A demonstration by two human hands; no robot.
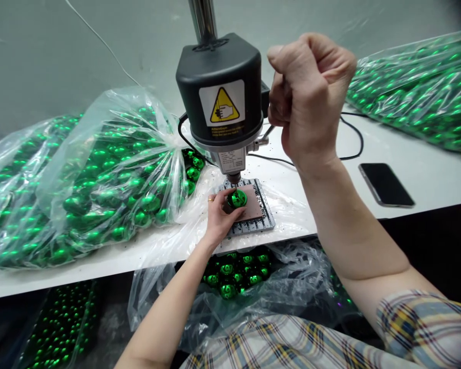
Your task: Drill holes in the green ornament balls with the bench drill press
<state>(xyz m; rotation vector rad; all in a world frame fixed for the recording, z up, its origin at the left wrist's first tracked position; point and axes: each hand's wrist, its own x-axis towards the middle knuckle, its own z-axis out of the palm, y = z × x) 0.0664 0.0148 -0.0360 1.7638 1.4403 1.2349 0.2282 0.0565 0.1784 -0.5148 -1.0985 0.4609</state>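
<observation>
A shiny green ball sits on a flat pinkish board on the slotted metal base of a drill press. My left hand holds the ball between thumb and fingers, directly under the drill's tip. Raised to the right of the machine's dark head, my right hand is closed in a fist beside a metal lever. Its fingers hide whatever they grip.
Clear bags of green balls lie at the left, with another bag at the back right. A black phone rests on the white table. Below the table edge, an open plastic bag holds more green balls.
</observation>
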